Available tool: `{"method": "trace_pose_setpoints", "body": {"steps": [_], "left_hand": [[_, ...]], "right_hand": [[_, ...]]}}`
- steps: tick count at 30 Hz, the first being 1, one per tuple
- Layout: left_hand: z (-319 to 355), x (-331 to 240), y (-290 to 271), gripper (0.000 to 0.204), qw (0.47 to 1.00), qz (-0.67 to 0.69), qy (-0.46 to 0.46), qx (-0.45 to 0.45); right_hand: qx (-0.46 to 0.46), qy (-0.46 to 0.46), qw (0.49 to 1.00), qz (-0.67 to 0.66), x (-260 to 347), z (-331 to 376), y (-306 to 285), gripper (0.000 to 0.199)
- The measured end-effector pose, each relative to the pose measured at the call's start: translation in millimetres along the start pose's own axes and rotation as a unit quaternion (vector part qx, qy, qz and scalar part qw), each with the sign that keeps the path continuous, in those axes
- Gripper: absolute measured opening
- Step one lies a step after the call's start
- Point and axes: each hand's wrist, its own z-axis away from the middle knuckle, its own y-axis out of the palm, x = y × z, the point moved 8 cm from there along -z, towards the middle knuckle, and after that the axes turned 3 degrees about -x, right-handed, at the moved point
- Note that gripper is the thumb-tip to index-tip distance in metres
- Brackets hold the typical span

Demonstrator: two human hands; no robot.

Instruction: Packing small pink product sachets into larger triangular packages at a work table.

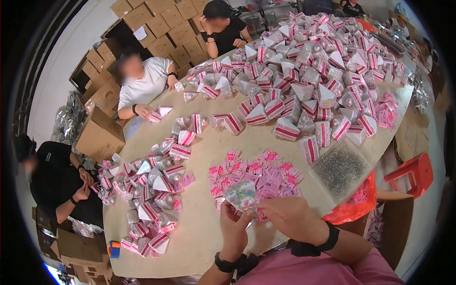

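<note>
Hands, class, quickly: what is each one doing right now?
Left hand: closed on the clear packet of coloured bits.
Right hand: pinching the same packet's edge.

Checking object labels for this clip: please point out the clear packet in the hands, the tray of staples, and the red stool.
clear packet (241, 194), head view, on its speckled front.
tray of staples (340, 168), head view, on the grey heap inside.
red stool (418, 167), head view, on its seat top.
</note>
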Motion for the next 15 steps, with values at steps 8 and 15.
{"method": "trace_pose_setpoints", "body": {"steps": [8,15], "left_hand": [[-9.0,-5.4,-35.4,0.055,0.989,-0.144,0.031,-0.013],[-29.9,32.9,-73.0,0.064,0.956,-0.291,0.022,-0.036]], "right_hand": [[0.025,0.368,0.840,-0.397,-54.3,14.6,26.2,0.014],[0.041,0.401,0.823,-0.400,-75.0,29.4,47.1,0.019]]}}
